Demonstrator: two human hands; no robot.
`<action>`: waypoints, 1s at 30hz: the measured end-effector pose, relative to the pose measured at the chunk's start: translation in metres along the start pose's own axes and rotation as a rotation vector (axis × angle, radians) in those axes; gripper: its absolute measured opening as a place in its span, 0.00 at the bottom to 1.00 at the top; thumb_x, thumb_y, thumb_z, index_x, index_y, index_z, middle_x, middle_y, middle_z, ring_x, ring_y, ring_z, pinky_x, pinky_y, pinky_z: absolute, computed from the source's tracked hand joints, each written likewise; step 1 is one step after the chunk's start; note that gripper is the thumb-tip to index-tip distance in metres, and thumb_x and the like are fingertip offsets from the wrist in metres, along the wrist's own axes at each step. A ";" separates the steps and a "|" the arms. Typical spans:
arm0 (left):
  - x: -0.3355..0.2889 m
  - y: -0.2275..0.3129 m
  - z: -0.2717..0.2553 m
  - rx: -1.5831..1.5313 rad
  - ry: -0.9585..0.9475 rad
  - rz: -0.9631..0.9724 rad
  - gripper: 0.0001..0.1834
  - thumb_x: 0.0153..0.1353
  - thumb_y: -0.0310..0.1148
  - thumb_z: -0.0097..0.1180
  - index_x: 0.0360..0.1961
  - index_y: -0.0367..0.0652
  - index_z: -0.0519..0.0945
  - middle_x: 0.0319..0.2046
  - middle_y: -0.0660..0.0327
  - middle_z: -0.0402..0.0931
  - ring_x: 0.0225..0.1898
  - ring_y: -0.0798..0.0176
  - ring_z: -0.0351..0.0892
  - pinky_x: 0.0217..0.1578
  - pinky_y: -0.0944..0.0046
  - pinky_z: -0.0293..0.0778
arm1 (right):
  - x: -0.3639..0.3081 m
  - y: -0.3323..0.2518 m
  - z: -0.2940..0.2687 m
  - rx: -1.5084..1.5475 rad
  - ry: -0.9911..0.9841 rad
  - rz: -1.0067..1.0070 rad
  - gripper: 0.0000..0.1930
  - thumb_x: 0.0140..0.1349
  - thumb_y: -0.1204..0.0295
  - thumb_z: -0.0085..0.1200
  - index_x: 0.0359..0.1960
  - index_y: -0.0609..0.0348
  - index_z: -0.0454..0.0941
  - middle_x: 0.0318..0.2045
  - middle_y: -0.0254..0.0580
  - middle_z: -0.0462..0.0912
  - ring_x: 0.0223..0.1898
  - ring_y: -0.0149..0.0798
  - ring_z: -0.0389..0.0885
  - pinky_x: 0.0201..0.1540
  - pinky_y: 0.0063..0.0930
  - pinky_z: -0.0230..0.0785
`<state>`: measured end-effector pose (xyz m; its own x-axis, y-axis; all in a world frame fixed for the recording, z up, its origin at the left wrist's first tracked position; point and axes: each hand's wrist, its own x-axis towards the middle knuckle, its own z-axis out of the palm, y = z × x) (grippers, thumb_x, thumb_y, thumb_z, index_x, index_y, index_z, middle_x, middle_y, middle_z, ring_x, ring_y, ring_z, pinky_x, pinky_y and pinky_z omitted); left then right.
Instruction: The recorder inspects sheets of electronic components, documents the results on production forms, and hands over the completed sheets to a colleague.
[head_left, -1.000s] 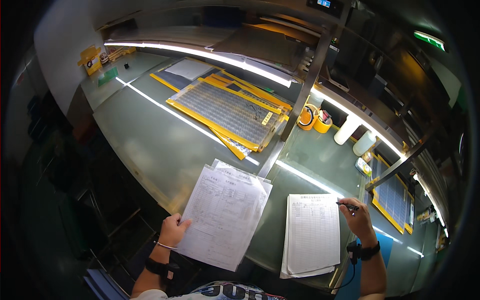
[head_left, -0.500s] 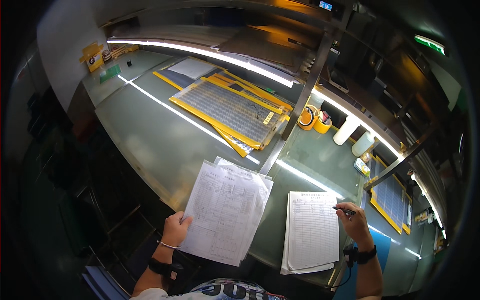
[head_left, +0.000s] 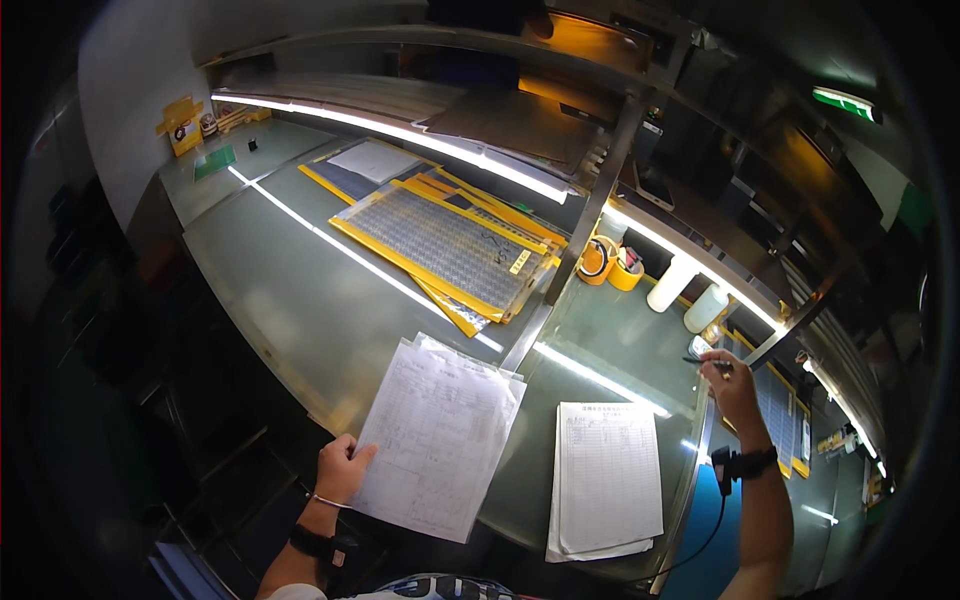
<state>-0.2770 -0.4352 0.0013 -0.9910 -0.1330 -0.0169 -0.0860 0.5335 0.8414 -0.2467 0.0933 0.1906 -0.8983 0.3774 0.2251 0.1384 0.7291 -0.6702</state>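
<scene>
My left hand [head_left: 343,469] grips the lower left edge of a stack of printed sheets [head_left: 438,435] that lies tilted on the green bench. A second stack of printed forms [head_left: 607,480] rests flat to its right, near the bench's front edge. My right hand [head_left: 730,382] is raised beyond that stack, out to the right, with its fingers closed on a dark pen [head_left: 704,362]. The pen is off the paper, over the bench near the steel upright.
Yellow-framed mesh panels [head_left: 450,245] lie stacked at the back of the bench. Two tape rolls [head_left: 610,265] and two white cylinders [head_left: 688,295] stand behind the right-hand forms. A steel post [head_left: 590,215] rises mid-bench under a shelf. More yellow-framed panels [head_left: 780,405] lie at the far right.
My right hand has lifted the pen off the right-hand forms and carried it up and to the right. My left hand keeps its hold on the left stack.
</scene>
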 end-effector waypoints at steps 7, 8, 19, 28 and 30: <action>0.013 0.002 0.005 0.134 0.001 -0.023 0.23 0.46 0.43 0.68 0.16 0.35 0.72 0.13 0.50 0.70 0.15 0.56 0.68 0.20 0.59 0.66 | 0.098 0.021 0.054 0.107 -0.040 -0.175 0.06 0.59 0.73 0.52 0.36 0.61 0.76 0.25 0.41 0.81 0.26 0.30 0.80 0.33 0.24 0.71; 0.012 0.000 0.006 0.184 0.001 -0.017 0.23 0.46 0.44 0.68 0.16 0.35 0.73 0.14 0.49 0.71 0.15 0.52 0.69 0.21 0.58 0.66 | 0.111 0.021 0.064 0.107 -0.040 -0.179 0.06 0.59 0.73 0.52 0.36 0.61 0.76 0.25 0.41 0.81 0.26 0.30 0.80 0.33 0.24 0.71; 0.012 0.000 0.020 0.340 0.081 0.092 0.22 0.46 0.46 0.66 0.16 0.39 0.72 0.13 0.49 0.71 0.18 0.43 0.72 0.20 0.52 0.65 | 0.242 0.090 0.156 0.025 0.385 -0.204 0.06 0.62 0.70 0.51 0.40 0.53 0.76 0.28 0.36 0.82 0.28 0.31 0.78 0.37 0.23 0.69; 0.005 0.002 0.013 0.387 0.067 0.083 0.22 0.46 0.44 0.67 0.15 0.39 0.71 0.12 0.50 0.70 0.16 0.43 0.71 0.19 0.52 0.64 | 0.294 0.100 0.198 0.105 0.377 -0.171 0.11 0.63 0.67 0.48 0.39 0.63 0.74 0.31 0.42 0.81 0.30 0.33 0.79 0.37 0.27 0.71; 0.005 0.001 0.012 0.386 0.045 0.069 0.22 0.46 0.44 0.67 0.14 0.39 0.71 0.12 0.49 0.69 0.16 0.43 0.71 0.19 0.53 0.64 | 0.301 0.108 0.196 0.185 0.296 -0.097 0.11 0.62 0.68 0.48 0.38 0.63 0.74 0.29 0.43 0.81 0.29 0.33 0.79 0.36 0.28 0.71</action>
<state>-0.2836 -0.4247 -0.0043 -0.9910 -0.1180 0.0638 -0.0603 0.8164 0.5743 -0.5836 0.1735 0.0476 -0.7401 0.4801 0.4709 -0.0435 0.6646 -0.7460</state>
